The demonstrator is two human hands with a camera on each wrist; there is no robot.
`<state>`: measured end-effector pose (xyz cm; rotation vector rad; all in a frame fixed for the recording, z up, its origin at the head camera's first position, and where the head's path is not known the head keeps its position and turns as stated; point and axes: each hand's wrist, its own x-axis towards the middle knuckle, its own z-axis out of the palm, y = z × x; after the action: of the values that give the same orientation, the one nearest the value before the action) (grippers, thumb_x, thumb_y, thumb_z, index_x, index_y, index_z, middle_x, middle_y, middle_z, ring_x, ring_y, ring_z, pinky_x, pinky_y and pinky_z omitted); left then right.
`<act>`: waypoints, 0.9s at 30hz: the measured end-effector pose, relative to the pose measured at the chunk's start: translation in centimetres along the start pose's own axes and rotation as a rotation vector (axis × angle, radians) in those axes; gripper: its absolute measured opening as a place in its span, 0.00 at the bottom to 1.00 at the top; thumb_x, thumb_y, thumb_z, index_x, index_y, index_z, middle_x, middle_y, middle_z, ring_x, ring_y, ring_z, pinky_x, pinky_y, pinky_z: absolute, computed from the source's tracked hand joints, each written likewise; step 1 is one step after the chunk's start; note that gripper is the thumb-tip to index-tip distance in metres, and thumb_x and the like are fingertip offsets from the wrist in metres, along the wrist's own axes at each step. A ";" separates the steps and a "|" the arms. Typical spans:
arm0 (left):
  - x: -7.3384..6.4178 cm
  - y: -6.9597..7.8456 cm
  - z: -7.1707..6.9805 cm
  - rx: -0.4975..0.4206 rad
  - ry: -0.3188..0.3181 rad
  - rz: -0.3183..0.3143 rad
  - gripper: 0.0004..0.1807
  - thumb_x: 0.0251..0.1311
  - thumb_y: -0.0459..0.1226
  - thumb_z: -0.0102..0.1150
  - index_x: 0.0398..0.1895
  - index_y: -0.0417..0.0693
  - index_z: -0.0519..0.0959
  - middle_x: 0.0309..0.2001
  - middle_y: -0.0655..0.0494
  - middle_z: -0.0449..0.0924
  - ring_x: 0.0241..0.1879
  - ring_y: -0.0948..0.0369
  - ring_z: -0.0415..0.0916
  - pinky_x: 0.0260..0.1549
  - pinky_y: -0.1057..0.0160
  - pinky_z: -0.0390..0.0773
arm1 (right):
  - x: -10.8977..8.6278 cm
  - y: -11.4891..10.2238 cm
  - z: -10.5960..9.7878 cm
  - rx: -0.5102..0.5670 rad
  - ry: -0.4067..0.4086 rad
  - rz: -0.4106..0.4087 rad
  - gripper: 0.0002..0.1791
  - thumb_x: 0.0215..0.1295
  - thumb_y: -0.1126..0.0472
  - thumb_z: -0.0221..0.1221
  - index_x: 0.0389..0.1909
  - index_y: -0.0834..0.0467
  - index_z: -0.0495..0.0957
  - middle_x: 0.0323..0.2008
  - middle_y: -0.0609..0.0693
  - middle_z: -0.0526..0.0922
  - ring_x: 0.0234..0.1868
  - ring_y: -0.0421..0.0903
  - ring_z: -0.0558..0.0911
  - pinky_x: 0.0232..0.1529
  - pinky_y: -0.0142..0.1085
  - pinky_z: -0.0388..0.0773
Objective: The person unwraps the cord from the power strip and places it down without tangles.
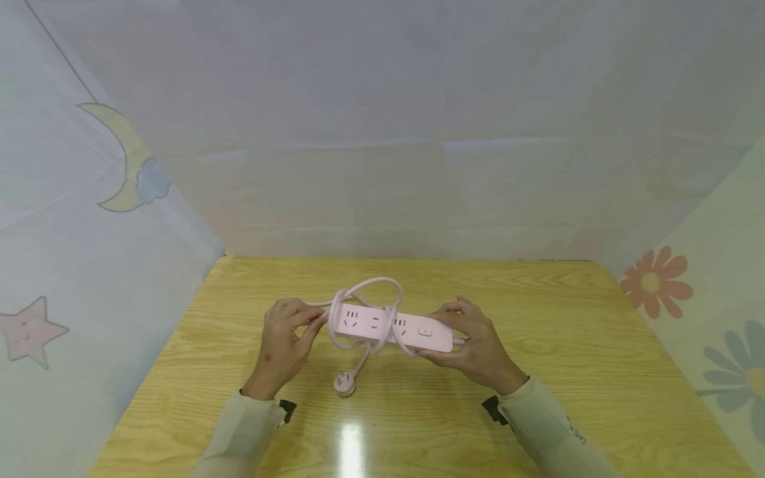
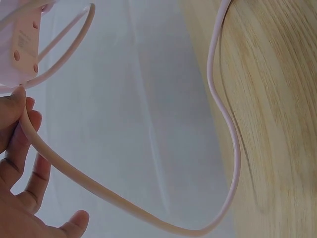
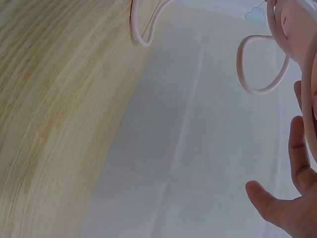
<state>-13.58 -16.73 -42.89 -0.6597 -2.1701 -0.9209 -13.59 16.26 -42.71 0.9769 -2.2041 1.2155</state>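
A pink power strip (image 1: pixel 439 336) is held above the table, sockets and switch facing up, with its cord (image 1: pixel 390 281) looped loosely around it in several turns. My left hand (image 1: pixel 279 346) pinches the cord between thumb and fingertips beside the strip's left end. Gripping the opposite end is my right hand (image 1: pixel 476 340), thumb on the near side and fingers on the far side. The plug (image 1: pixel 344 384) dangles from a short length of cord below the strip. In the left wrist view, more cord (image 2: pixel 94 186) sags in a long curve. Part of the strip's underside (image 2: pixel 26 44) shows there.
A wood-grain table (image 1: pixel 550 398) lies beneath both hands. Pale fabric walls (image 1: pixel 382 172) rise behind it and at both sides, printed with a moon, a star and flowers. Dark straps (image 1: pixel 287 409) show at the sleeve cuffs.
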 end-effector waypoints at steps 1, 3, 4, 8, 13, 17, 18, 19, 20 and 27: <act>0.0 0.0 0.0 0.000 0.001 0.000 0.08 0.48 0.24 0.74 0.32 0.38 0.87 0.28 0.57 0.80 0.37 0.55 0.72 0.42 0.50 0.67 | 0.0 0.0 0.0 0.001 -0.001 0.002 0.26 0.37 0.67 0.81 0.42 0.55 0.86 0.41 0.49 0.82 0.44 0.49 0.77 0.63 0.70 0.57; 0.1 0.0 -0.1 0.001 0.004 0.000 0.08 0.48 0.24 0.74 0.32 0.38 0.87 0.28 0.57 0.80 0.36 0.55 0.72 0.43 0.49 0.66 | 0.0 0.0 0.0 0.003 -0.003 0.009 0.26 0.37 0.67 0.80 0.42 0.55 0.86 0.42 0.49 0.82 0.44 0.49 0.76 0.63 0.70 0.57; 0.1 0.1 -0.1 0.002 0.005 0.002 0.08 0.48 0.24 0.74 0.32 0.38 0.87 0.27 0.57 0.79 0.37 0.55 0.72 0.43 0.49 0.66 | 0.0 -0.1 0.0 0.004 -0.005 0.014 0.25 0.37 0.67 0.80 0.42 0.55 0.86 0.42 0.50 0.82 0.44 0.49 0.76 0.63 0.70 0.57; 0.2 0.1 -0.2 0.003 0.009 0.010 0.08 0.48 0.24 0.74 0.33 0.38 0.87 0.27 0.57 0.78 0.36 0.55 0.72 0.43 0.48 0.66 | 0.0 0.0 -0.1 0.002 -0.012 0.024 0.25 0.37 0.66 0.81 0.42 0.56 0.86 0.42 0.50 0.82 0.44 0.49 0.76 0.63 0.70 0.57; 0.3 0.4 -0.4 0.001 0.016 0.024 0.09 0.47 0.24 0.75 0.33 0.37 0.87 0.27 0.57 0.78 0.37 0.54 0.72 0.44 0.47 0.66 | 0.0 0.2 0.0 -0.005 -0.014 0.019 0.24 0.39 0.64 0.81 0.42 0.55 0.86 0.41 0.48 0.83 0.45 0.48 0.76 0.63 0.70 0.57; 0.5 0.7 -0.4 -0.001 0.020 0.037 0.09 0.46 0.23 0.75 0.33 0.37 0.87 0.27 0.57 0.78 0.38 0.52 0.73 0.45 0.45 0.66 | 0.0 0.3 0.0 -0.013 -0.018 0.018 0.24 0.39 0.64 0.81 0.42 0.55 0.86 0.41 0.47 0.83 0.45 0.48 0.76 0.63 0.70 0.57; 0.5 0.7 -0.4 -0.002 0.022 0.040 0.09 0.46 0.23 0.75 0.33 0.37 0.87 0.27 0.57 0.78 0.38 0.52 0.73 0.45 0.44 0.66 | 0.0 0.3 0.0 -0.014 -0.021 0.019 0.24 0.39 0.64 0.81 0.42 0.55 0.86 0.41 0.47 0.83 0.45 0.48 0.76 0.62 0.70 0.57; 0.5 0.8 -0.4 -0.003 0.024 0.041 0.09 0.46 0.23 0.74 0.32 0.37 0.87 0.27 0.57 0.78 0.39 0.52 0.73 0.45 0.44 0.66 | 0.0 0.3 0.0 -0.015 -0.023 0.020 0.24 0.39 0.64 0.81 0.42 0.54 0.86 0.41 0.47 0.83 0.45 0.48 0.76 0.62 0.70 0.57; 0.6 0.9 -0.4 -0.004 0.027 0.044 0.09 0.46 0.23 0.74 0.32 0.37 0.87 0.28 0.56 0.78 0.39 0.52 0.73 0.45 0.44 0.66 | 0.0 0.3 0.1 -0.017 -0.027 0.022 0.24 0.39 0.63 0.81 0.42 0.54 0.86 0.42 0.47 0.83 0.45 0.48 0.76 0.62 0.70 0.57; 0.7 1.3 -0.5 -0.025 0.041 0.062 0.10 0.45 0.21 0.74 0.31 0.38 0.87 0.28 0.56 0.78 0.39 0.52 0.73 0.46 0.45 0.66 | -0.1 0.3 0.2 -0.019 -0.048 0.036 0.24 0.39 0.62 0.81 0.42 0.53 0.87 0.42 0.46 0.83 0.47 0.48 0.75 0.62 0.71 0.55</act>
<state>-12.95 -16.19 -41.52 -0.7107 -2.0936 -0.9229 -13.81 16.25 -43.04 0.9724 -2.2757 1.1962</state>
